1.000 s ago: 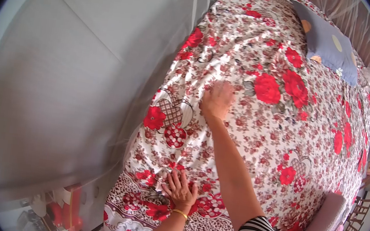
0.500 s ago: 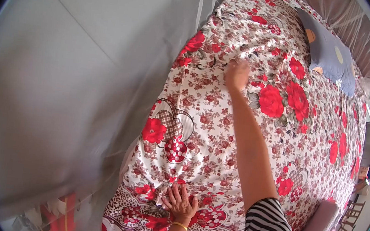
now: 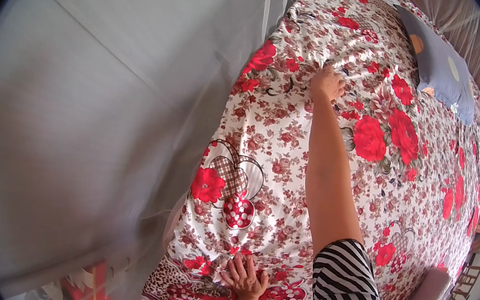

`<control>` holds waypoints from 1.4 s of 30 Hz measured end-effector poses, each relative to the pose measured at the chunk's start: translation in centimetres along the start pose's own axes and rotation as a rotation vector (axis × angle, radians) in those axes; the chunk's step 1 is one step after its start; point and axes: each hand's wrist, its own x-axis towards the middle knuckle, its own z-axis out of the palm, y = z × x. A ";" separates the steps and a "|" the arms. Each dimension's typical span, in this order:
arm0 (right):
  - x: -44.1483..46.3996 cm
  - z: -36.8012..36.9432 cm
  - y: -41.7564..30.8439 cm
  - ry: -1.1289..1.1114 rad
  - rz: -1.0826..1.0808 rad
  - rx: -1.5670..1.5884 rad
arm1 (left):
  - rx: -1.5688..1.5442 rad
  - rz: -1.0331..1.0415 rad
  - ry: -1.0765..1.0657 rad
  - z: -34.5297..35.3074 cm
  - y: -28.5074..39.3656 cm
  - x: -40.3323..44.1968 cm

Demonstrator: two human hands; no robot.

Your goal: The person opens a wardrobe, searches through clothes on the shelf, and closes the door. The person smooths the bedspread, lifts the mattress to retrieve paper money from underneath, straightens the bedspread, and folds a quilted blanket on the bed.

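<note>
Fingers apart, the left hand best presses flat on the floral bedsheet spread beneath both hands, while the right hand, whose finger closure I cannot tell, needs light, even pressure.

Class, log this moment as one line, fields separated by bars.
left hand: palm down on floral bedsheet | right hand: farther up, on floral bedsheet | grey pillow: on floral bedsheet
</note>
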 end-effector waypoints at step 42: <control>-4.5 -11.9 24.7 0.180 -0.081 -0.272 | 0.046 0.010 0.053 0.1 0.2 0.2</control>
